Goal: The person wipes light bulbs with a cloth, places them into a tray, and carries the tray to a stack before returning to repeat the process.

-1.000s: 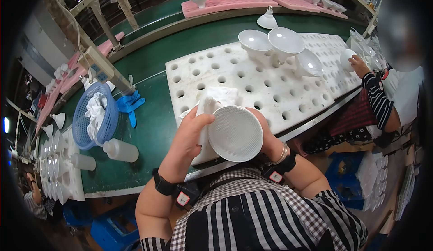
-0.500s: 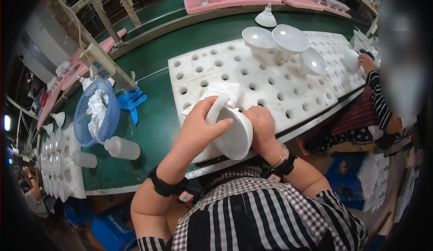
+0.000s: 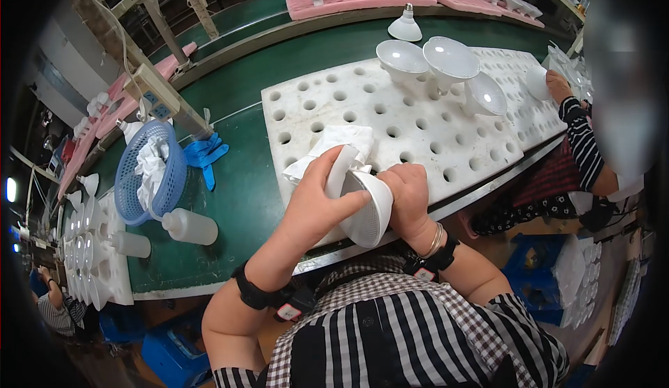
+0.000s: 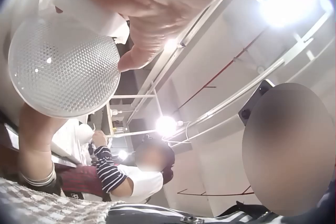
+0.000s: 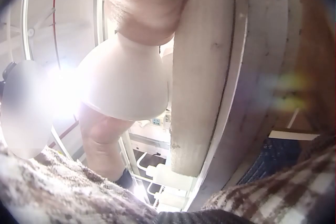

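My right hand [image 3: 410, 196] grips the narrow neck of a white reflector lamp [image 3: 373, 210], whose wide textured lens faces left. In the left wrist view the lens [image 4: 63, 69] shows its dimpled face. My left hand [image 3: 310, 196] holds a smooth white cylindrical piece [image 3: 339, 173] between thumb and fingers, close by the lamp's rim. The thumb tip reaches over the lens edge. A crumpled white cloth [image 3: 341, 139] lies on the foam board just beyond the hands. In the right wrist view the lamp's outer shell [image 5: 126, 79] widens below my right hand.
A white foam board [image 3: 362, 99] with rows of holes bears several lamps [image 3: 449, 60]. Another lamp [image 3: 405, 25] stands behind it. At left are a blue basket [image 3: 129, 186] with cloths, a blue glove [image 3: 207, 158] and white bottles [image 3: 191, 227]. Another person's hand [image 3: 556, 87] works at right.
The lamp has turned from facing upward to facing left, with my right hand now visible behind it at the neck. My left thumb has moved over the lens edge.
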### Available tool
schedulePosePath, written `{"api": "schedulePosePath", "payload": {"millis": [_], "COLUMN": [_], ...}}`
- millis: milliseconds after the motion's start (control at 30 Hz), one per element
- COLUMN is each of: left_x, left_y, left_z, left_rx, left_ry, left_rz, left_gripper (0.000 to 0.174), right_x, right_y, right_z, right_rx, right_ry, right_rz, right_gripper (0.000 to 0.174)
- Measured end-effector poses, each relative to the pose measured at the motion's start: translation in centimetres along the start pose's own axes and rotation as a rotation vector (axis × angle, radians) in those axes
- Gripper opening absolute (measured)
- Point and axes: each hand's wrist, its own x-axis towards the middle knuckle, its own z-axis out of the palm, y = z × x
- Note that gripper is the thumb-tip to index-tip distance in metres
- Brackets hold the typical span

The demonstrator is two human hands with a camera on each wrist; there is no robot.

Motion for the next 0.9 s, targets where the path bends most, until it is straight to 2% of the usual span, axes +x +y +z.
{"api": "schedulePosePath", "payload": {"millis": [133,200,333,433,500,533,600,733,767,833,900], "left_x": [-0.6,-0.9,-0.7,-0.3,0.6,1.2,2.0,1.9,1.9,1.7,1.4], "left_y": [0.2,0.3,0.4,-0.1,-1.0,-1.6,-2.5,-2.6,-2.8,-3.0,-2.8], "left_z": [0.5,0.7,0.6,0.6,0.0,-0.5,-1.5,-1.2,-1.1,-0.7,-0.2], "left_rx": [0.095,0.238,0.202,0.226,-0.071,-0.070,-0.290,-0.390,-0.296,-0.200,0.012], "left_ry": [0.017,0.034,0.034,0.081,0.073,0.070,0.023,0.079,0.138,0.191,0.347], "left_rz": [0.053,0.174,0.127,0.144,-0.007,-0.006,-0.160,-0.161,-0.096,-0.035,0.210], "left_gripper": [0.075,0.074,0.075,0.065,0.050,0.050,0.040,0.038,0.037,0.037,0.040], "right_x": [0.0,0.0,0.1,0.0,-0.1,-0.2,-0.1,0.4,0.7,1.2,1.3], "right_y": [0.0,0.1,0.0,0.2,0.5,0.6,0.5,0.4,0.2,0.0,-0.1], "right_z": [-0.1,0.0,-0.2,0.0,0.2,0.2,0.0,-0.5,-0.7,-0.8,-0.9], "right_rx": [0.017,0.025,0.008,0.087,0.128,0.170,0.190,0.310,0.311,0.615,0.620], "right_ry": [0.005,0.010,0.000,-0.032,-0.062,-0.092,-0.118,-0.217,-0.217,-0.227,-0.211], "right_rz": [-0.002,0.008,0.008,0.019,0.020,0.019,0.041,0.117,0.119,0.273,0.285], "right_gripper": [0.010,0.010,0.010,0.010,0.011,0.012,0.014,0.015,0.015,0.015,0.015]}}
